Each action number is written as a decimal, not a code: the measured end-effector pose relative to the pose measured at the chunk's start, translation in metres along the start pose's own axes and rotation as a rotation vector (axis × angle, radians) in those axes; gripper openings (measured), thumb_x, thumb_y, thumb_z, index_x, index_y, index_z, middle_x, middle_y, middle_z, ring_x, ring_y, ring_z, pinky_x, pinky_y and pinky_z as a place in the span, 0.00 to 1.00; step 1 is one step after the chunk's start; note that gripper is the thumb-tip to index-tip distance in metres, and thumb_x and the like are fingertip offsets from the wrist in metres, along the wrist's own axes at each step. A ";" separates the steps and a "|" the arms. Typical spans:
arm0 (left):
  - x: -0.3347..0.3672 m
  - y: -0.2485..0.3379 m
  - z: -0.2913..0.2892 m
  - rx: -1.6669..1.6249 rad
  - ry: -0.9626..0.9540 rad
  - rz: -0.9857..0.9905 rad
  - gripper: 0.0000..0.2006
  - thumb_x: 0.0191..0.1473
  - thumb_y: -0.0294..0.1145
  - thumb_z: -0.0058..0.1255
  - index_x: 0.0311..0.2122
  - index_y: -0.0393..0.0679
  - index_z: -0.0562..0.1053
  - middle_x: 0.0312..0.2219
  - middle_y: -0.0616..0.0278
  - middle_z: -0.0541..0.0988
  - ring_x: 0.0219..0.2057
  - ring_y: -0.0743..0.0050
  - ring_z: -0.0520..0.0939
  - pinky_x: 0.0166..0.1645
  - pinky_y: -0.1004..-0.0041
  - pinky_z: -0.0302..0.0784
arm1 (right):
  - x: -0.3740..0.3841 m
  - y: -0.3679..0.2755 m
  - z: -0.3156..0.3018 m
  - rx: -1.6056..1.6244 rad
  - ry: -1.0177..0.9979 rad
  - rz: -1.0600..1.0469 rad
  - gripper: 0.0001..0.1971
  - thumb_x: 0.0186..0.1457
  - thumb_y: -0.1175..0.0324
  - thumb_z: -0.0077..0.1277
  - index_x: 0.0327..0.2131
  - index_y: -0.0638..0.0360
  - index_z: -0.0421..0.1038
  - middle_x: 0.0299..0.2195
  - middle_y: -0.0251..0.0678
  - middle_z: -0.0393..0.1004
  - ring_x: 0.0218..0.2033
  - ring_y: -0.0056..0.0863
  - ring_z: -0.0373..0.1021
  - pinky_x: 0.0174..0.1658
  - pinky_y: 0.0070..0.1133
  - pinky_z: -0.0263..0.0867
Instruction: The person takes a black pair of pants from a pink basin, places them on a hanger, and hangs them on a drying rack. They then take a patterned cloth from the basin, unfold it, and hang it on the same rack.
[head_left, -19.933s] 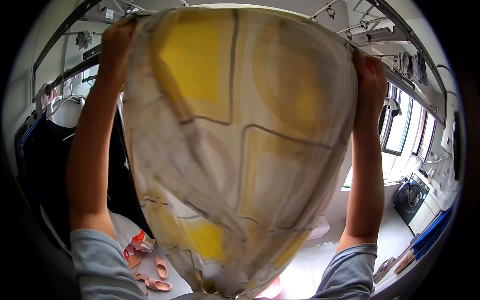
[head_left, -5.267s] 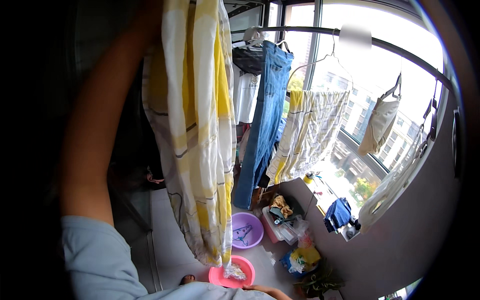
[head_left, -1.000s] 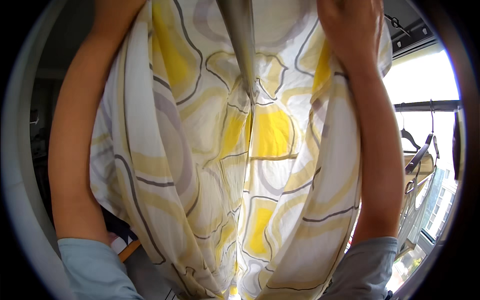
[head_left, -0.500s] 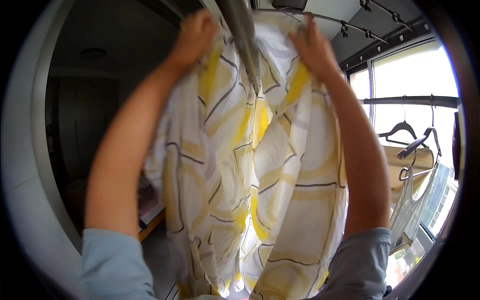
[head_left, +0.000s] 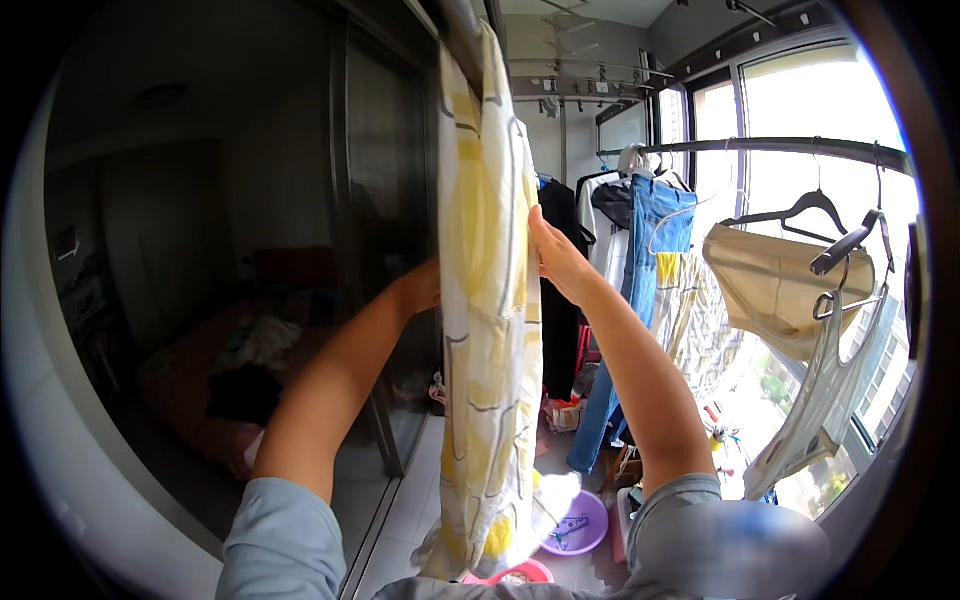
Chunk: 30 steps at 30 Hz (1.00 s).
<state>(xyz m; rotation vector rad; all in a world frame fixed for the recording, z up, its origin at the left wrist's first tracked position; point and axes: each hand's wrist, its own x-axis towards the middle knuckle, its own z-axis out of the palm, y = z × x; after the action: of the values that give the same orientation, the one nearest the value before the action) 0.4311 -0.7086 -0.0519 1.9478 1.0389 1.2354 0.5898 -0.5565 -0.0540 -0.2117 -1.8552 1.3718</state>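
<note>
A large white cloth (head_left: pixel 490 330) with yellow patches and dark lines hangs in long folds from a dark overhead bar (head_left: pixel 457 35), directly in front of me. It looks like a bed sheet or cover. My right hand (head_left: pixel 560 258) lies against the cloth's right side with its fingers stretched upward. On the opposite side, my left hand (head_left: pixel 428 285) reaches behind the cloth's left edge, which hides its fingers. The cloth's lower end hangs above a pink basin (head_left: pixel 530 571).
A purple basin (head_left: pixel 578 525) stands on the floor, with blue items in it. At right, a rail (head_left: pixel 780 147) by the window carries hangers, beige shorts (head_left: pixel 785 285) and a pale strappy top (head_left: pixel 825 400). Farther back hang jeans (head_left: pixel 650 240) and dark clothes. A glass door (head_left: pixel 385 200) is at left.
Both hands have come down from the overhead bar to the cloth's sides. The cloth, spread wide before, now hangs as a narrow strip, and the room behind shows.
</note>
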 end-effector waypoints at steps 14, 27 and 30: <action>-0.007 0.104 0.025 0.217 0.758 0.635 0.11 0.59 0.37 0.45 0.39 0.39 0.71 0.32 0.65 0.75 0.34 0.80 0.74 0.40 0.78 0.69 | -0.077 -0.108 0.061 -0.122 0.234 -0.748 0.21 0.51 0.56 0.56 0.38 0.65 0.65 0.35 0.38 0.70 0.35 0.27 0.69 0.36 0.24 0.66; -0.003 0.142 0.003 0.116 0.790 0.462 0.13 0.58 0.37 0.41 0.35 0.37 0.73 0.31 0.63 0.76 0.34 0.77 0.74 0.40 0.74 0.67 | -0.047 -0.149 0.031 -0.285 0.385 -0.754 0.19 0.55 0.57 0.48 0.40 0.65 0.67 0.27 0.42 0.74 0.28 0.27 0.69 0.36 0.23 0.64; 0.001 0.147 -0.007 0.084 0.659 0.514 0.15 0.57 0.40 0.44 0.38 0.37 0.73 0.33 0.56 0.78 0.35 0.69 0.78 0.40 0.71 0.70 | -0.064 -0.166 0.021 -0.864 0.478 -0.809 0.23 0.53 0.52 0.50 0.42 0.64 0.68 0.30 0.45 0.75 0.34 0.37 0.73 0.39 0.29 0.66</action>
<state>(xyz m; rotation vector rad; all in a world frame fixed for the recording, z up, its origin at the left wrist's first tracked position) 0.4679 -0.7826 0.0704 1.9799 0.9075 2.2542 0.6700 -0.6737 0.0557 -0.1650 -1.6994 -0.0680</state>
